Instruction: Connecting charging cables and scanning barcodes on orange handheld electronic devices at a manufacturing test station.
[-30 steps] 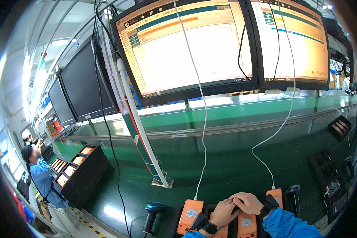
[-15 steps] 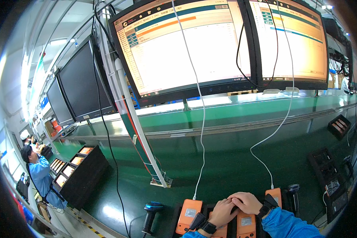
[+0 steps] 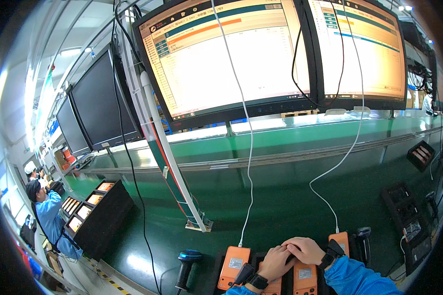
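My left hand and my right hand rest together at the lower middle, the right fingers laid over the left ones. Neither holds anything that I can see. The left fingertips are partly hidden. Beneath and around the hands, orange phones with white labels lie in a black tray. To the left lies a phone with a white cable plugged into its top. Another phone is just below my right hand, and a third cabled phone sits partly behind my right wrist. Between my wrists, one more is mostly covered.
Barcode scanners stand on both sides, one at the left and one at the right. Two lit monitors hang above the green bench. A white post rises left of centre. A co-worker in blue is near black phone racks.
My hands keep the same pose on the phones. The view has shifted very slightly.
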Action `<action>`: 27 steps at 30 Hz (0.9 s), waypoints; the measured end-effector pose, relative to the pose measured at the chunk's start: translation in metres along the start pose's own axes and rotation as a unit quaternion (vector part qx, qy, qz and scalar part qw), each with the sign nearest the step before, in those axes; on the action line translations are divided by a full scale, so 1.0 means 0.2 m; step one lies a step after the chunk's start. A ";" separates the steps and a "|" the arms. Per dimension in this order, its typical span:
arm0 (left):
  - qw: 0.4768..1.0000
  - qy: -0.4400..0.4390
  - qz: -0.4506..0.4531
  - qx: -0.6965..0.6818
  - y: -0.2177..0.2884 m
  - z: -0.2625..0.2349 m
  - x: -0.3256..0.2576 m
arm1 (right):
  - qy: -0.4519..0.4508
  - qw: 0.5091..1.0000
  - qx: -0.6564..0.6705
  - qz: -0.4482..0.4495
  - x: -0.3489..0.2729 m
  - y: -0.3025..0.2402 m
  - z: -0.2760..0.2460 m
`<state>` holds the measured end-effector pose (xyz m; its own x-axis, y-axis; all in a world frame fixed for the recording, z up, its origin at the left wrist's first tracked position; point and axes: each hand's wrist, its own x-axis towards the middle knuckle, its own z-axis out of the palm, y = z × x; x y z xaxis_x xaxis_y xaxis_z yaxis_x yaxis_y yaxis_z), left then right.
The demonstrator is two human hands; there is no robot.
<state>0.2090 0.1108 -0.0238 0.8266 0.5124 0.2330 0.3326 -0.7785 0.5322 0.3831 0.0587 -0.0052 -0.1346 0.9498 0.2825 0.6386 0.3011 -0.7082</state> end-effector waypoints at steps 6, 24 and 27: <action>1.000 -0.004 -0.003 -0.004 0.01 -0.02 0.00 | 0.002 1.000 0.002 -0.002 0.00 0.01 0.00; 1.000 -0.009 -0.002 -0.003 0.01 -0.02 0.00 | 0.002 1.000 0.000 0.007 0.01 0.00 0.01; 1.000 0.006 0.004 -0.013 -0.01 0.00 0.00 | 0.003 1.000 -0.004 0.007 0.00 0.00 0.01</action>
<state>0.2088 0.1115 -0.0253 0.8237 0.5106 0.2467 0.3139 -0.7728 0.5516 0.3820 0.0585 -0.0055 -0.1203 0.9536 0.2759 0.6458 0.2863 -0.7078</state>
